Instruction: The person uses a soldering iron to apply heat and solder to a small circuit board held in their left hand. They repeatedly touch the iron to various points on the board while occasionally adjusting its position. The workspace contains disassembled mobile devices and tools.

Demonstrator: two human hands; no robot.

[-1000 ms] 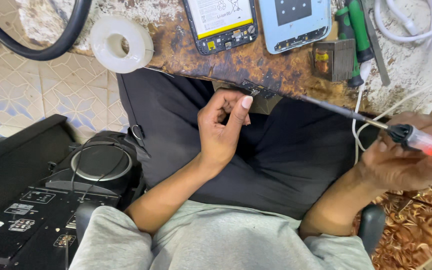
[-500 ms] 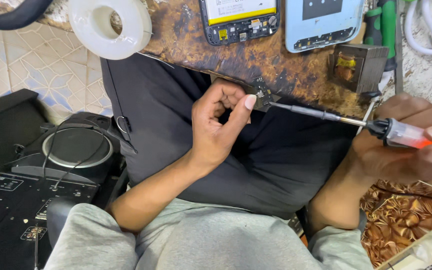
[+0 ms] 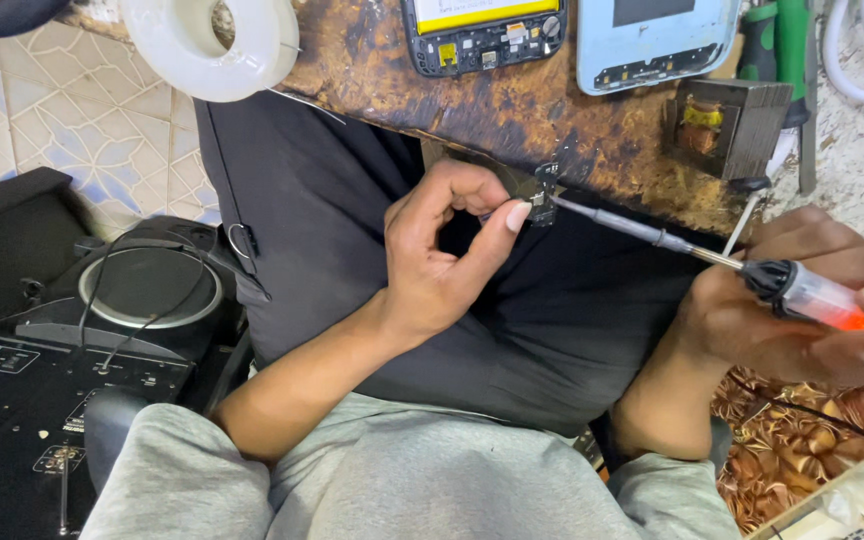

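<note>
A person's left hand (image 3: 442, 260) pinches a small dark circuit part (image 3: 540, 200) between thumb and forefinger at the front edge of a scorched wooden bench (image 3: 512, 110). The right hand (image 3: 802, 310) is closed around the clear, orange-tinted handle of a screwdriver (image 3: 712, 258), its tip touching the part. On the bench above lie an opened phone (image 3: 482, 35), a pale blue phone back cover (image 3: 657, 45), a small transformer (image 3: 732, 125) and a white tape roll (image 3: 214, 45).
</note>
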